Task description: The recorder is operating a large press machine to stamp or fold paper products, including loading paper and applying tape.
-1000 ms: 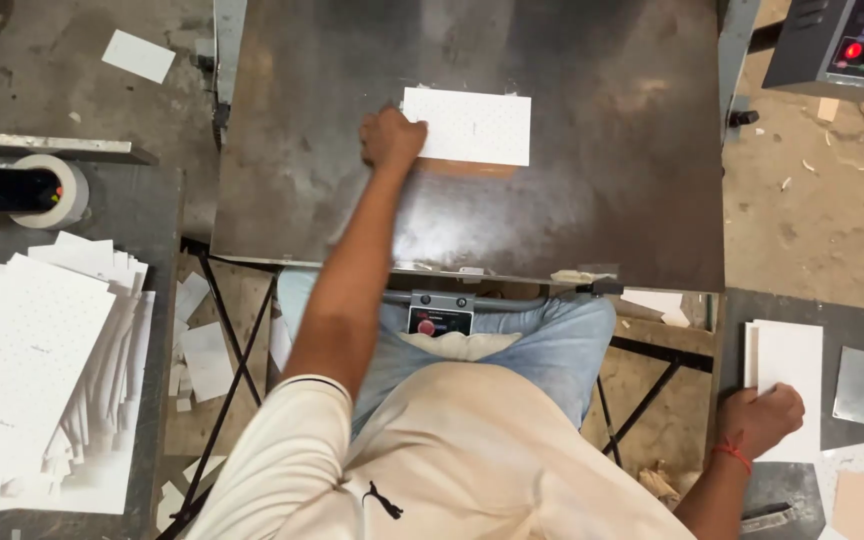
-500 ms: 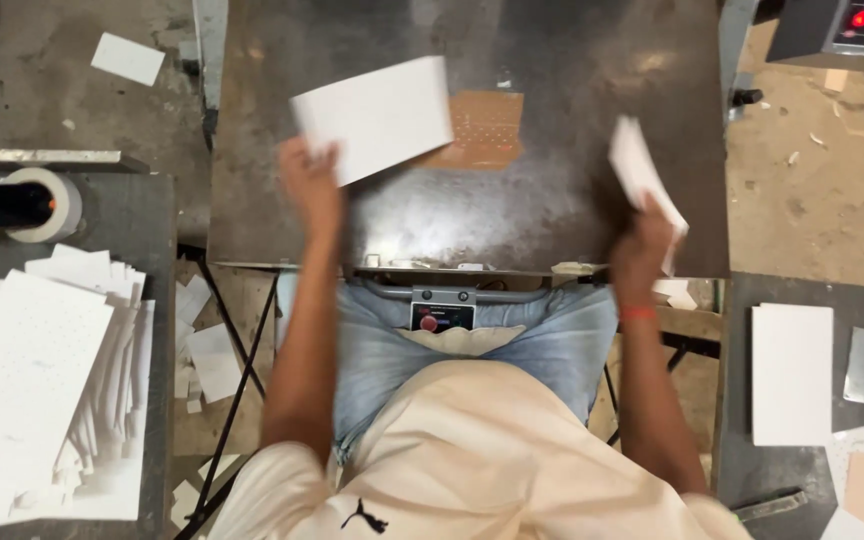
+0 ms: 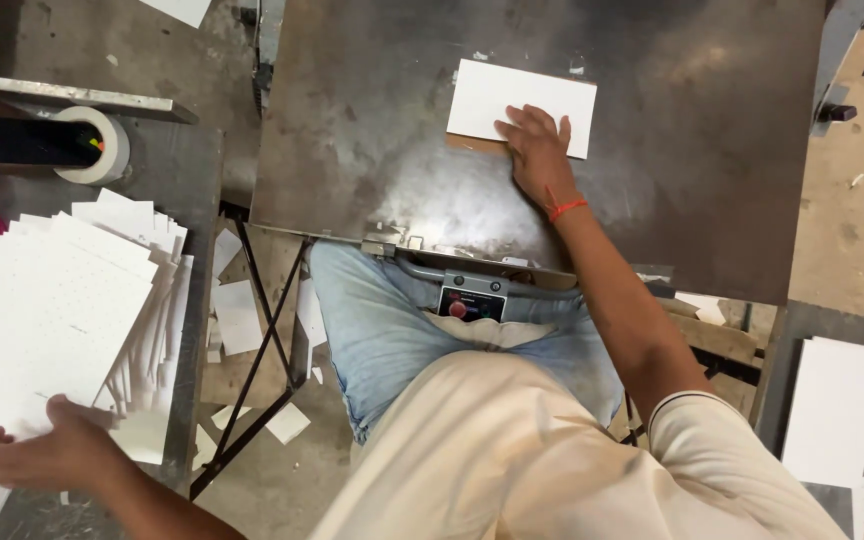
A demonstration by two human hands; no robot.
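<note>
My right hand (image 3: 535, 152) presses flat on the near edge of a white rectangular sheet (image 3: 512, 103) that lies on the dark metal press plate (image 3: 372, 150). A brown pad shows under the sheet's near edge. My left hand (image 3: 47, 455) reaches out to the left and rests with spread fingers on the near edge of a fanned stack of white sheets (image 3: 52, 300) on the left table. It holds nothing that I can see.
A roll of tape on a dispenser (image 3: 87, 145) sits at the back of the left table. More white sheets (image 3: 837, 405) lie on a table at the right. Paper scraps (image 3: 242, 320) litter the floor beside a black metal stand.
My left hand carried a white sheet off the plate to the stack on the left. My right hand brought a fresh sheet and laid it down on the plate.
</note>
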